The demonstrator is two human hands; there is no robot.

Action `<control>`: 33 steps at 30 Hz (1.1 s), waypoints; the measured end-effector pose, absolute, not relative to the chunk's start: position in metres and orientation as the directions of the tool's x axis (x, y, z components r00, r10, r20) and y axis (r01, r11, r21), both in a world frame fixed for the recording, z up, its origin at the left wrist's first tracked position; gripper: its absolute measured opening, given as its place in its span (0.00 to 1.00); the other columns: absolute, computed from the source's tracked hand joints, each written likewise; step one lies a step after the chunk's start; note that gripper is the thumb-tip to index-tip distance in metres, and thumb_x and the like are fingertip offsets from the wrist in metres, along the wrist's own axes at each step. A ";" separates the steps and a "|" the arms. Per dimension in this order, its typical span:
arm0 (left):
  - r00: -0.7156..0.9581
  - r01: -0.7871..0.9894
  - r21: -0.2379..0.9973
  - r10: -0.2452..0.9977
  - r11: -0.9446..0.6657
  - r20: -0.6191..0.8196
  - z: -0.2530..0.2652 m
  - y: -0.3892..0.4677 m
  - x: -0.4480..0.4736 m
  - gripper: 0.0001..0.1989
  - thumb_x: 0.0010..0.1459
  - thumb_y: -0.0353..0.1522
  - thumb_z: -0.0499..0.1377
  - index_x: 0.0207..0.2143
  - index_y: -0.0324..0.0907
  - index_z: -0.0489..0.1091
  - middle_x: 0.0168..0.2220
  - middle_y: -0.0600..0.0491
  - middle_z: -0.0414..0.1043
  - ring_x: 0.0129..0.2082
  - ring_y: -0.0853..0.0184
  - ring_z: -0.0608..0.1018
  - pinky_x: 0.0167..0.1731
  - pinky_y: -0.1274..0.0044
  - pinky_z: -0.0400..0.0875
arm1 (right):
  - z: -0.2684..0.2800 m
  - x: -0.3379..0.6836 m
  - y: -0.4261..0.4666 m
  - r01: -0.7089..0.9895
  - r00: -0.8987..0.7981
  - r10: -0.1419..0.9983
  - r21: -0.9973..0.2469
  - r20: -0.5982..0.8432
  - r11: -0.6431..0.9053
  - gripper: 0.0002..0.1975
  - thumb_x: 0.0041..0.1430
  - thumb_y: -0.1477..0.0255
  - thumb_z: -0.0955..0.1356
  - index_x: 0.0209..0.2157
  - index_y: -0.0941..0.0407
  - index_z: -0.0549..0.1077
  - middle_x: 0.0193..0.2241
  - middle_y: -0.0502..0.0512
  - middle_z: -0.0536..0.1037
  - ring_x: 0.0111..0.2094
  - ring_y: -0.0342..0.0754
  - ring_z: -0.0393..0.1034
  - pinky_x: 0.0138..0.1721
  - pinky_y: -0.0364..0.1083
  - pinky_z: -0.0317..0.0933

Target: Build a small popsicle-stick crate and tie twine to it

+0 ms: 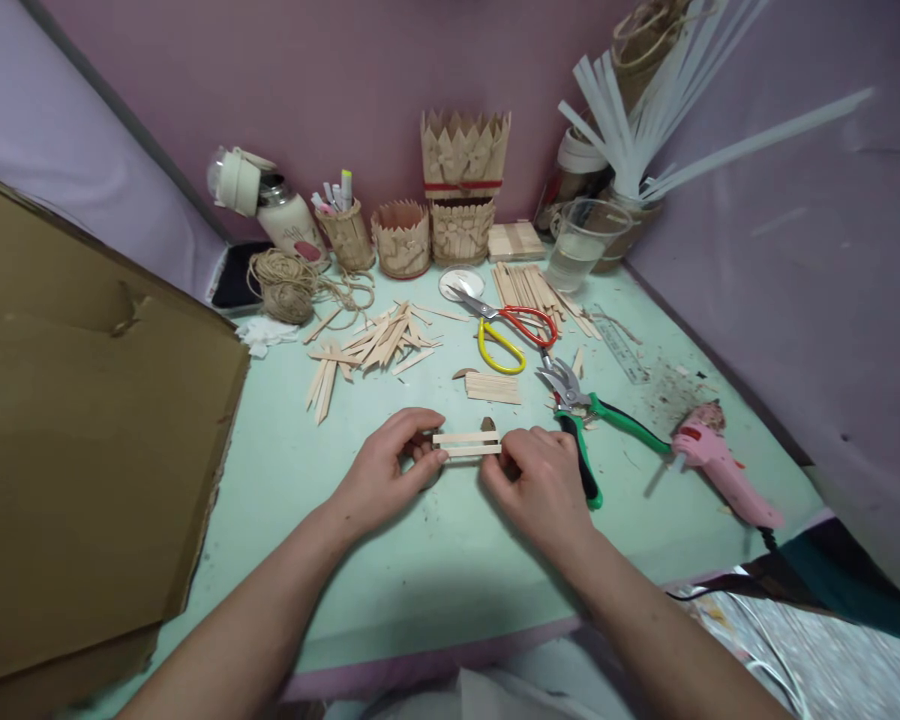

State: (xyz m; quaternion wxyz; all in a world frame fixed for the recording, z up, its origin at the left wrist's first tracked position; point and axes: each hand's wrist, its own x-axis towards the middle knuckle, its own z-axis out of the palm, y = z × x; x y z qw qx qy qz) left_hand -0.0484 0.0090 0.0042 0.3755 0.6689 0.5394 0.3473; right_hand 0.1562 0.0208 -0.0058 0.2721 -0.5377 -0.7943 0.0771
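Two short pale wooden sticks [466, 438] lie parallel with a narrow gap between them, joined to or resting on small dark pieces near their ends. My left hand [394, 455] is closed on their left end, thumb below and fingers above. At the right end, my right hand [536, 475] is closed in a pinch on the same sticks. A small brown piece [488, 425] shows just behind the right end; what it is I cannot make out. Slightly beyond the sticks sits a flat panel of joined wooden strips [493, 387], touched by neither hand.
Beyond my hands lie scissors [506, 330], loose wood strips [382, 340] and a twine ball [285, 285]. To the right are green-handled pruning shears [581, 410], a pink glue gun [724, 470] and a plastic cup of liquid [574, 255]. A cardboard sheet [97, 430] stands left.
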 end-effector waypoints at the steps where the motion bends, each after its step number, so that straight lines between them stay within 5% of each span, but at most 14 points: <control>1: 0.177 0.459 0.878 0.982 -0.136 0.060 0.004 0.009 -0.048 0.13 0.60 0.34 0.59 0.47 0.41 0.68 0.47 0.46 0.70 0.36 0.68 0.75 0.38 0.74 0.72 | -0.006 0.156 0.021 0.815 -0.274 0.896 -0.409 0.350 0.410 0.12 0.55 0.74 0.65 0.20 0.55 0.61 0.18 0.47 0.66 0.26 0.45 0.63 0.35 0.47 0.47; 22: 0.175 0.464 0.876 0.983 -0.133 0.057 0.003 0.009 -0.049 0.14 0.60 0.34 0.59 0.48 0.41 0.68 0.47 0.47 0.70 0.37 0.68 0.75 0.38 0.74 0.73 | -0.005 0.158 0.022 0.814 -0.271 0.914 -0.435 0.301 0.385 0.12 0.56 0.70 0.67 0.22 0.54 0.61 0.19 0.47 0.68 0.27 0.46 0.64 0.37 0.49 0.47; 33: 0.185 0.482 0.866 0.982 -0.131 0.045 0.006 0.008 -0.048 0.17 0.60 0.35 0.59 0.51 0.41 0.67 0.47 0.46 0.69 0.36 0.68 0.75 0.38 0.74 0.73 | -0.007 0.176 0.021 0.576 -0.234 0.944 -0.749 0.233 0.327 0.14 0.55 0.69 0.69 0.43 0.54 0.68 0.34 0.52 0.75 0.36 0.49 0.70 0.44 0.51 0.58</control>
